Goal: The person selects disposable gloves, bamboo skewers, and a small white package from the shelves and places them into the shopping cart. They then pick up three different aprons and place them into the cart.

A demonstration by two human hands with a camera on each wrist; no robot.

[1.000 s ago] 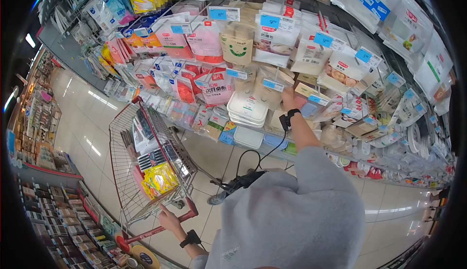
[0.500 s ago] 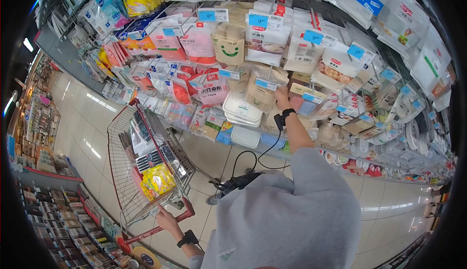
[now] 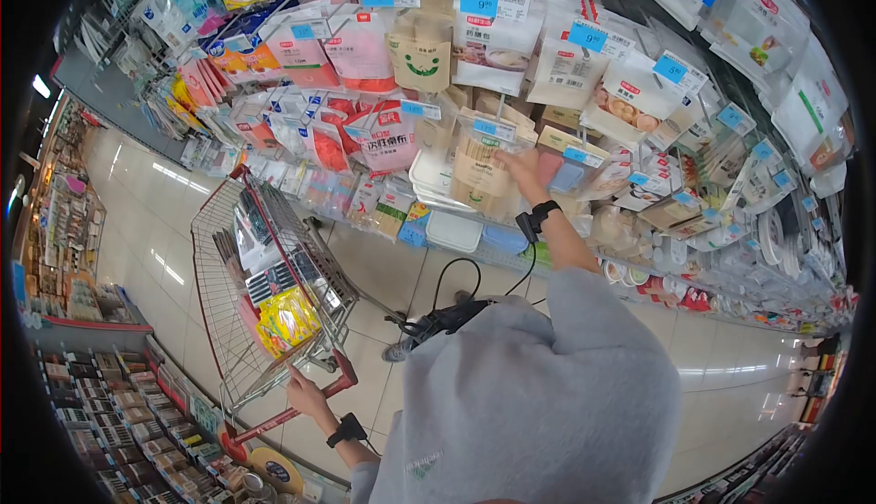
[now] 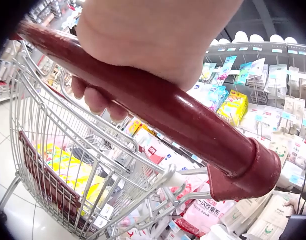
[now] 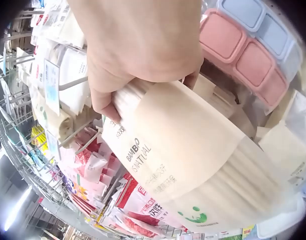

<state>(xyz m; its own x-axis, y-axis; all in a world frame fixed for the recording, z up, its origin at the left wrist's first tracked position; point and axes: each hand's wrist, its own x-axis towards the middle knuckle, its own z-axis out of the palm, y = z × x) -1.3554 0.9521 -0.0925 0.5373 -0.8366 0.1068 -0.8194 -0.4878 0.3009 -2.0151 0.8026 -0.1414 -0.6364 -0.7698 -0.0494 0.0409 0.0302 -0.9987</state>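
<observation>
My right hand (image 3: 523,174) grips the upper part of a clear pack of bamboo chopsticks (image 3: 479,180) at the hanging rack. In the right wrist view, the thumb and fingers close round the top of the pack, whose paper band (image 5: 188,120) bears print and a green smile below it. A price tag (image 3: 493,127) overlaps the pack's top in the head view. Down at the left, my left hand (image 3: 308,396) holds the dark red handle (image 4: 143,92) of a wire shopping cart, palm over it and fingertips showing underneath.
Yellow packets (image 3: 290,320) and other packaged goods lie in the cart. Pink tablecloth packs (image 3: 388,139) hang left of the chopsticks, and pink sectioned trays (image 5: 220,35) lie to their right. A black cable (image 3: 447,271) loops below my right wrist. Low shelves (image 3: 91,331) line the left.
My right hand has moved onto the chopstick pack from its right side, and the pack now faces the camera, tilted outward. The left hand stays on the cart handle. The head view shifted slightly.
</observation>
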